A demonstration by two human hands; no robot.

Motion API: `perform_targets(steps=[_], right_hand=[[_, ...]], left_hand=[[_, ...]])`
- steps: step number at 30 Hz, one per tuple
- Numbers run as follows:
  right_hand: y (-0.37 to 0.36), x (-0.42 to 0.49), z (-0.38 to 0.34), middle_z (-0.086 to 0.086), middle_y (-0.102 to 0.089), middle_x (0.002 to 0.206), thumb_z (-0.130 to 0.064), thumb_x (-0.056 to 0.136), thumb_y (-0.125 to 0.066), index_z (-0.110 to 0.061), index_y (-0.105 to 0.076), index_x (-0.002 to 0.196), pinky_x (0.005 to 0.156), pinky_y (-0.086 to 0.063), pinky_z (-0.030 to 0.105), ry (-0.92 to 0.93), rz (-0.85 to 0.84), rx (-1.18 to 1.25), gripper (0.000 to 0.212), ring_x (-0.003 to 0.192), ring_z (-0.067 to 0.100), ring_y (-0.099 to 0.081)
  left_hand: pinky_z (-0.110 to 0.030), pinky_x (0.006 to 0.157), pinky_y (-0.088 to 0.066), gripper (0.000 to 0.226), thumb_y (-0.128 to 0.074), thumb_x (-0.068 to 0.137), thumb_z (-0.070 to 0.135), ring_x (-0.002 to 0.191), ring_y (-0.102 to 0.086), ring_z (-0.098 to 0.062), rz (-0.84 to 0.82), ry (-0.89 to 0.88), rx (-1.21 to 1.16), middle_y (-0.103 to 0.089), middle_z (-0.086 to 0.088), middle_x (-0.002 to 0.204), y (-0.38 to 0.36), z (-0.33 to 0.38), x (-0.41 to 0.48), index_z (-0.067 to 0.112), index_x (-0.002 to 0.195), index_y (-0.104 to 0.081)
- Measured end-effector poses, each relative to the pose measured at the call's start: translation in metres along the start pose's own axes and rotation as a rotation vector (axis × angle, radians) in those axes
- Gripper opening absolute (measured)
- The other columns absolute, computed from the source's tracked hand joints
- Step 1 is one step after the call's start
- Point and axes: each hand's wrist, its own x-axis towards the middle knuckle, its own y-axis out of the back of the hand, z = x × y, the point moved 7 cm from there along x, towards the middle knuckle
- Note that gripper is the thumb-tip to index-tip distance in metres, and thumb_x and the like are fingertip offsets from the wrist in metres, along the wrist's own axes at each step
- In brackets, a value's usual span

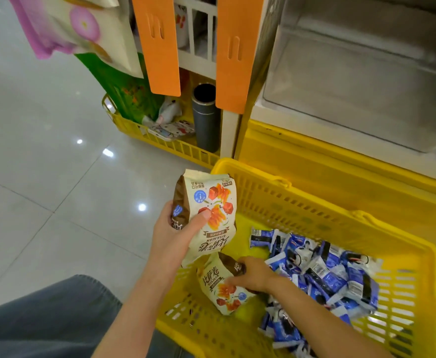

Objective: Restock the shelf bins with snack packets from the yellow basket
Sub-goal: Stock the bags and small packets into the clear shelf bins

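Note:
The yellow basket (315, 210) stands on the floor in front of me. My left hand (175, 233) grips a cream and brown snack bag (211, 210), held upright over the basket's left rim. Inside the basket my right hand (253, 275) closes on a second cream snack bag (222, 290) that lies on the basket floor. Several small blue and white packets (322, 275) are heaped in the basket's right half. A clear shelf bin (361, 81) sits above at the upper right, and its inside looks bare.
The shelf's yellow base (341, 164) runs right behind the basket. At the rack's foot stand another yellow crate (160, 143) with oddments and a dark cylinder (206, 117). Orange strips (157, 42) hang from the rack. Glossy tiled floor (44, 177) spreads left; my knee is bottom left.

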Motion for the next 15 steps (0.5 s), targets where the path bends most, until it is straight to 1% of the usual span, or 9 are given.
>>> perform_targets(steps=[3,5,6,8,9,10,12,14,15], right_hand=[[0.012,-0.022,0.003,-0.003,-0.060,0.094,-0.036,0.079,-0.073,-0.012,-0.059,0.109,0.068,-0.044,0.018,0.017,0.026,0.134,0.041,0.085,0.012,-0.058],[0.025,-0.039,0.003,-0.006,-0.064,0.095,-0.034,0.081,-0.072,-0.010,-0.059,0.113,0.062,-0.047,0.012,0.045,0.102,0.173,0.042,0.076,0.006,-0.059],[0.034,-0.049,0.003,-0.005,-0.066,0.099,-0.034,0.082,-0.071,-0.011,-0.059,0.112,0.064,-0.049,0.014,0.069,0.151,0.179,0.039,0.075,0.005,-0.060],[0.055,-0.068,0.003,0.003,-0.070,0.106,-0.036,0.082,-0.070,-0.016,-0.059,0.108,0.073,-0.053,0.024,0.103,0.264,0.196,0.035,0.077,0.008,-0.063],[0.066,-0.078,0.004,0.006,-0.070,0.105,-0.038,0.081,-0.070,-0.015,-0.059,0.109,0.075,-0.052,0.026,0.110,0.328,0.198,0.038,0.081,0.011,-0.065],[0.079,-0.089,0.004,0.006,-0.070,0.103,-0.040,0.081,-0.069,-0.014,-0.059,0.110,0.074,-0.051,0.024,0.121,0.389,0.192,0.040,0.085,0.015,-0.065],[0.104,-0.113,0.002,-0.007,-0.068,0.094,-0.043,0.080,-0.069,-0.020,-0.059,0.105,0.061,-0.044,0.007,0.163,0.493,0.186,0.036,0.085,0.011,-0.064],[0.128,-0.140,-0.001,-0.020,-0.062,0.081,-0.044,0.080,-0.069,-0.029,-0.055,0.098,0.052,-0.039,0.005,0.195,0.567,0.191,0.027,0.073,-0.002,-0.061],[0.139,-0.155,-0.002,-0.022,-0.061,0.076,-0.043,0.080,-0.069,-0.032,-0.054,0.096,0.049,-0.038,0.006,0.205,0.599,0.202,0.025,0.065,-0.007,-0.059]], left_hand=[[-0.039,0.065,-0.059,0.046,-0.077,0.057,0.035,0.082,-0.071,-0.021,0.002,-0.010,-0.001,-0.073,-0.001,0.094,-0.002,-0.001,-0.008,0.026,0.099,-0.061],[-0.033,0.061,-0.058,0.037,-0.077,0.066,0.028,0.080,-0.071,-0.019,0.016,-0.034,0.011,-0.073,0.000,0.093,-0.005,-0.002,-0.013,0.027,0.098,-0.059],[-0.030,0.058,-0.058,0.032,-0.076,0.071,0.025,0.079,-0.071,-0.017,0.032,-0.053,0.024,-0.073,0.001,0.092,-0.006,-0.001,-0.015,0.028,0.098,-0.058],[-0.029,0.058,-0.057,0.029,-0.075,0.075,0.022,0.078,-0.071,-0.016,0.078,-0.092,0.051,-0.071,0.002,0.092,-0.008,0.001,-0.018,0.028,0.097,-0.056],[-0.032,0.061,-0.057,0.030,-0.074,0.076,0.021,0.079,-0.070,-0.018,0.106,-0.105,0.064,-0.070,0.001,0.093,-0.009,0.002,-0.019,0.027,0.097,-0.055],[-0.036,0.067,-0.057,0.030,-0.074,0.076,0.021,0.081,-0.069,-0.019,0.131,-0.112,0.079,-0.069,0.000,0.095,-0.010,0.003,-0.020,0.025,0.098,-0.054],[-0.043,0.076,-0.056,0.034,-0.074,0.077,0.021,0.087,-0.067,-0.023,0.161,-0.126,0.111,-0.067,-0.001,0.096,-0.015,0.006,-0.024,0.022,0.102,-0.052],[-0.044,0.079,-0.055,0.034,-0.075,0.076,0.021,0.088,-0.065,-0.026,0.176,-0.152,0.149,-0.065,-0.004,0.096,-0.022,0.012,-0.028,0.020,0.102,-0.051],[-0.042,0.078,-0.055,0.034,-0.075,0.076,0.020,0.088,-0.065,-0.026,0.176,-0.163,0.159,-0.065,-0.005,0.097,-0.027,0.016,-0.031,0.020,0.100,-0.051]])
